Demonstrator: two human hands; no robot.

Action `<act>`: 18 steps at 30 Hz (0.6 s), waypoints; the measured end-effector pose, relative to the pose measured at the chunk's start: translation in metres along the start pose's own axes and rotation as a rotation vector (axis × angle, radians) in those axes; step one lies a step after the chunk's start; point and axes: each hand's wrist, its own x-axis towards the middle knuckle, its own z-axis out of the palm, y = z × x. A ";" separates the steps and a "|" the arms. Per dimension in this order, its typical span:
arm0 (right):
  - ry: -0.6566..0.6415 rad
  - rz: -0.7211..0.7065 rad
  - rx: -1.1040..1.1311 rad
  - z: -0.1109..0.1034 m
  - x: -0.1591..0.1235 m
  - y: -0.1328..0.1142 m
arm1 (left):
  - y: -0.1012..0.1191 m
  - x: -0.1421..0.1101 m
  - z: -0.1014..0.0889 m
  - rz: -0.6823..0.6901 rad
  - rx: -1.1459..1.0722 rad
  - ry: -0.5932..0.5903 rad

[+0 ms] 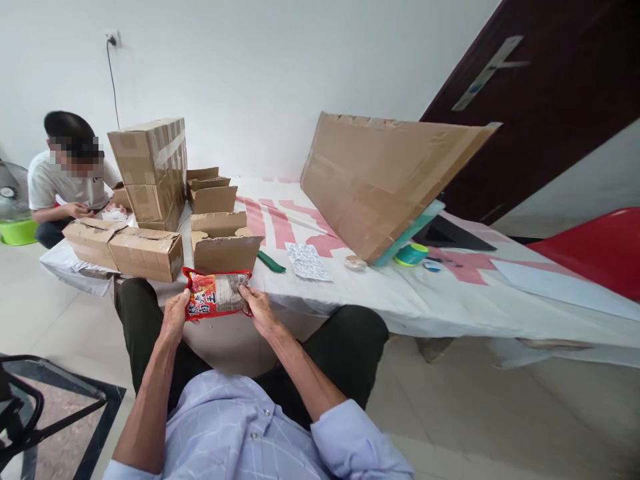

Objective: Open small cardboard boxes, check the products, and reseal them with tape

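A red food packet with large printed characters and a see-through section is stretched between my two hands, just off the table's front edge. My left hand grips its left end, and my right hand pinches its right end. Right behind the packet stands a small cardboard box with its flaps up. A green box cutter lies to the right of that box, with a printed sheet of paper beside it.
Taped cartons are stacked at the left, with closed boxes in front. A large cardboard sheet leans at the right near a tape roll. Another person sits at the far left. A red chair is at the right.
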 end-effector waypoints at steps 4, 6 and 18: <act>-0.015 0.043 0.067 -0.001 -0.004 0.016 | -0.017 0.004 0.001 -0.025 0.025 0.046; -0.028 0.049 0.064 -0.001 -0.005 0.018 | -0.019 0.007 0.001 -0.015 0.036 0.071; -0.005 -0.298 -0.031 -0.004 0.000 -0.090 | 0.052 0.013 0.021 0.278 -0.084 0.108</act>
